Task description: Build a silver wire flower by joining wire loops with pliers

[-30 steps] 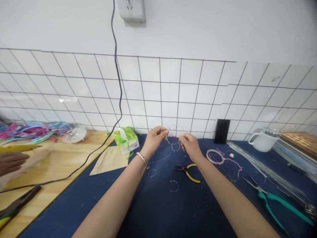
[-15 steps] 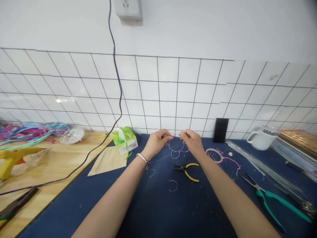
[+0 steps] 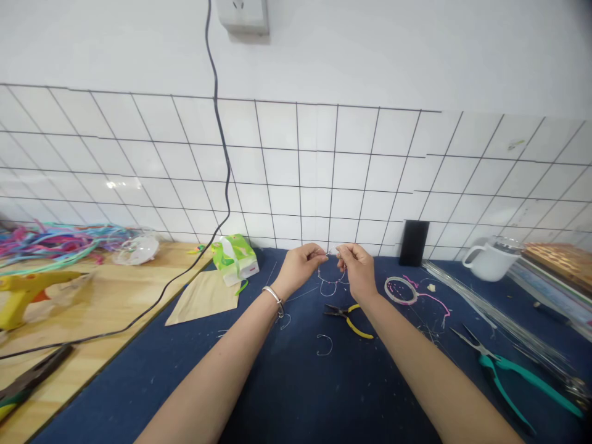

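Between my two hands hangs a thin wire ring (image 3: 329, 282) with small pink beads and wire loops along it. My left hand (image 3: 303, 266) pinches its upper left part between thumb and fingertips. On the upper right part, my right hand (image 3: 356, 266) is closed in a pinch as well; a short bit of wire shows between the fingertips. Just below, yellow-handled pliers (image 3: 348, 317) lie on the dark blue mat, partly behind my right forearm. Bent wire pieces (image 3: 331, 345) lie loose nearer to me. A round dish of pink beads (image 3: 400, 290) stands right of my right wrist.
Teal-handled long-nose pliers (image 3: 497, 364), a bundle of straight wires (image 3: 485, 302) and a white mug (image 3: 490, 259) are on the right. A black phone-like slab (image 3: 413, 243) leans on the wall. Left are a green tissue pack (image 3: 235, 259), a yellow glue gun (image 3: 28, 296) and a hanging cable (image 3: 226, 185).
My right hand has turned slightly, its fingers curling more around the wire. Both hands still hold the ring at about the same height. The whole view has shifted a little.
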